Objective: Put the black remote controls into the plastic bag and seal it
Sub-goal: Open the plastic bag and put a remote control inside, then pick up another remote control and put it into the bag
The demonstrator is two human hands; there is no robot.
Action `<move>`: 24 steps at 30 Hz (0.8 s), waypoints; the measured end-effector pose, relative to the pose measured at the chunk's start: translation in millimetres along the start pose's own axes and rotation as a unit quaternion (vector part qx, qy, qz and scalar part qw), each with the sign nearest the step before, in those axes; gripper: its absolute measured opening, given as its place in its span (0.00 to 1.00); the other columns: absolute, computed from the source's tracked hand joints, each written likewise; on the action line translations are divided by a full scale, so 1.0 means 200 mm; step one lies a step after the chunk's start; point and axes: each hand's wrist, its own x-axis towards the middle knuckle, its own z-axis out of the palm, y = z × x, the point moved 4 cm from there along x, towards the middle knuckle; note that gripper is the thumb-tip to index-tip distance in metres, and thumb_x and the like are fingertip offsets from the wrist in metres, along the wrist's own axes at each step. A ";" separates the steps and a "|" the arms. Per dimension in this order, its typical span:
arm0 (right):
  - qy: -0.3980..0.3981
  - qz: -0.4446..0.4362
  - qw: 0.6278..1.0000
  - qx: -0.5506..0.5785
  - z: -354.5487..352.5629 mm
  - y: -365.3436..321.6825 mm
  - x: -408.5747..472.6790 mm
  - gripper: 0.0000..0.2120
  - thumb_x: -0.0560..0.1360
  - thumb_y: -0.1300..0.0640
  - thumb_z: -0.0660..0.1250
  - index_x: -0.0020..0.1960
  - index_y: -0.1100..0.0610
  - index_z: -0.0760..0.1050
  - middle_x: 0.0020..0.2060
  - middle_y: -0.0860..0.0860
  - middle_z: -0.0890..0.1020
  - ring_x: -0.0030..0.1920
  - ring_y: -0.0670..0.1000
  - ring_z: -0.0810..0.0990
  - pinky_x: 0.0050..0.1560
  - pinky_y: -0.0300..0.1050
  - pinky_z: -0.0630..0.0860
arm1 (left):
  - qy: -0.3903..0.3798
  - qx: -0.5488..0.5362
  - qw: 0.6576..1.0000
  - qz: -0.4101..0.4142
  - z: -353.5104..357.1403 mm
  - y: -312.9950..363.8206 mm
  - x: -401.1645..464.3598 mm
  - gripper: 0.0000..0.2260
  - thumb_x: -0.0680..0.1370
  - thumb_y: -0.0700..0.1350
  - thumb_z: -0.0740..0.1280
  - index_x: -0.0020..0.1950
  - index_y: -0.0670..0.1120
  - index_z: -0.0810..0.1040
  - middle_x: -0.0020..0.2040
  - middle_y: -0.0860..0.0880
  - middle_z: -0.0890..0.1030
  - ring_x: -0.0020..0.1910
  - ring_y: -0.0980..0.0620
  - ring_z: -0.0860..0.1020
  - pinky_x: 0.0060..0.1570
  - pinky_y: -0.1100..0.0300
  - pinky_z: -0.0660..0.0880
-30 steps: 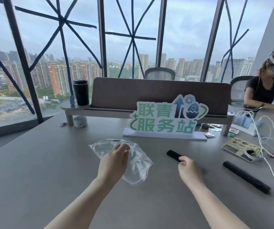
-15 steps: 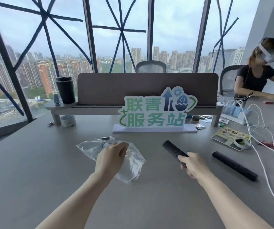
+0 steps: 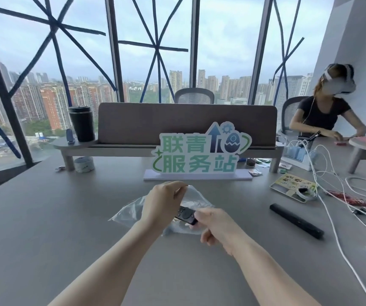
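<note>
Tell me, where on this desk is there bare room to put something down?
The table is bare left of the plastic bag, and in front nearest the person. The right side is crowded: second remote, white cables, card tray.

Soft overcast daylight from windows (image 3: 155, 51), faint shadows, wide-angle edge bending

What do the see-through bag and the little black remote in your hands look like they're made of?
The bag looks like thin, soft plastic film: it is transparent, crinkled and glints in places. The remote seems to be hard plastic with a matte black finish, judging by its rigid shape and dull surface; its exact material cannot be told.
</note>
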 end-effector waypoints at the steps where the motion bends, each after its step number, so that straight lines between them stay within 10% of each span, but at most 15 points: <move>1: 0.046 -0.005 0.999 -0.018 -0.06 0.02 -0.02 0.10 0.79 0.58 0.62 0.51 0.60 0.81 0.39 0.53 0.85 0.20 0.49 0.72 0.21 0.38 0.65 | -0.006 -0.009 1.000 -0.014 0.01 0.00 -0.01 0.10 0.77 0.51 0.62 0.52 0.56 0.82 0.45 0.53 0.86 0.41 0.49 0.82 0.40 0.57 0.77; 5: 0.252 0.006 0.965 -0.079 -0.46 0.16 -0.09 0.11 0.75 0.61 0.62 0.42 0.54 0.82 0.36 0.51 0.87 0.21 0.51 0.72 0.25 0.38 0.70 | -0.063 -0.019 0.997 -0.040 0.10 0.01 -0.04 0.10 0.77 0.50 0.62 0.51 0.54 0.82 0.45 0.54 0.85 0.45 0.51 0.81 0.45 0.57 0.77; 11: 0.333 0.127 0.862 -0.360 -1.09 0.50 -0.02 0.20 0.80 0.53 0.55 0.68 0.60 0.69 0.69 0.59 0.72 0.66 0.61 0.74 0.63 0.53 0.71 | -0.105 -0.004 0.993 -0.053 0.27 0.07 -0.07 0.09 0.76 0.50 0.62 0.48 0.54 0.82 0.39 0.53 0.84 0.40 0.50 0.80 0.41 0.56 0.78; 19: 0.352 0.189 0.811 -0.428 -1.22 0.57 0.01 0.13 0.78 0.48 0.62 0.49 0.58 0.77 0.49 0.56 0.79 0.48 0.60 0.81 0.44 0.47 0.75 | -0.093 0.039 0.993 -0.058 0.27 0.04 -0.11 0.10 0.76 0.51 0.62 0.50 0.55 0.82 0.39 0.51 0.85 0.42 0.47 0.80 0.37 0.58 0.71; 24: 0.226 0.182 0.927 -0.237 -1.07 0.53 -0.10 0.15 0.70 0.49 0.71 0.38 0.59 0.70 0.28 0.56 0.77 0.22 0.54 0.73 0.25 0.39 0.66 | -0.085 0.042 0.993 -0.068 0.24 0.00 -0.13 0.10 0.75 0.51 0.62 0.48 0.55 0.82 0.37 0.51 0.84 0.39 0.47 0.80 0.41 0.55 0.77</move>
